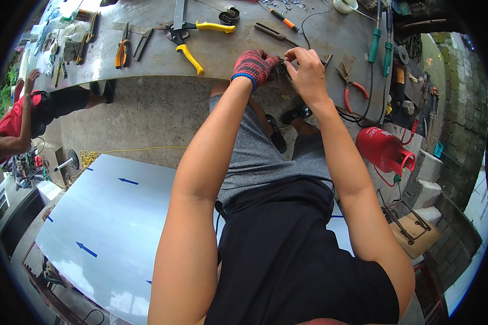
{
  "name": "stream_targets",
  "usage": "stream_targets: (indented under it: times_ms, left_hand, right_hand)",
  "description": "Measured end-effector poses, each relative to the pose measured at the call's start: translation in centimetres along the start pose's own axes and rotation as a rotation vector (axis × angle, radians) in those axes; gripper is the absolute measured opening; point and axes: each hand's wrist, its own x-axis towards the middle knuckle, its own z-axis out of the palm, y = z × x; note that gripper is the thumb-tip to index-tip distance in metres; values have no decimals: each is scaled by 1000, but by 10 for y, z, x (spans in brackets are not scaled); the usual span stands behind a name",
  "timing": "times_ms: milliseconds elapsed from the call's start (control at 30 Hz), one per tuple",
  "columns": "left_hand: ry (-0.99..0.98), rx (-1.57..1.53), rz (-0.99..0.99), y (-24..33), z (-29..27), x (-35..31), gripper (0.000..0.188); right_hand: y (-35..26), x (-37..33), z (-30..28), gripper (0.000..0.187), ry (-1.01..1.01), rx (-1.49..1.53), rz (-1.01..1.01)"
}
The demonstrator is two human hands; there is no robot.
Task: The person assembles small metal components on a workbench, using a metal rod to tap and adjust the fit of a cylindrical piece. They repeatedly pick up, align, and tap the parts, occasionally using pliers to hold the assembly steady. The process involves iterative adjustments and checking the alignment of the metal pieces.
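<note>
At the near edge of a metal workbench [157,70], my two hands meet over a small dark metal piece [280,68]. My left hand [255,67] wears a red and black knit glove with a blue cuff, its fingers closed on the piece's left side. My right hand [307,76] is bare and pinches at the piece from the right with bent fingers. The fingers hide most of the piece, so its kind is unclear. Just beyond lies a dark, long-armed metal tool [274,32]. Red-handled pliers [355,89] rest to the right of my right hand.
Yellow-handled snips [188,51], orange-black pliers [123,51] and a screwdriver [283,20] lie on the bench. Green-handled torches [375,46] with hoses are at right. A red gas cylinder [382,149] stands below. Another person [21,122] is at left, near a pale sheet [114,216].
</note>
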Motion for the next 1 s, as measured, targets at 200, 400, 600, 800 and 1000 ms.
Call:
stream_targets:
  times_ms: [200,400,600,800,1000]
  left_hand:
    - [30,137,41,7,-3,-6,42]
    - [2,-91,23,4,-1,-11,40]
    - [-42,-167,-14,6,-2,-12,41]
    - [-22,-143,-7,1,1,-5,44]
    - [-7,-214,-33,4,3,-10,44]
  right_hand:
    - [-1,-1,-3,16,31,-46,16]
    - [10,-29,-9,14,80,-62,280]
    - [14,-32,2,24,-20,-48,235]
    - [8,-26,7,27,-18,-59,198]
    - [11,-19,3,27,-48,-54,171]
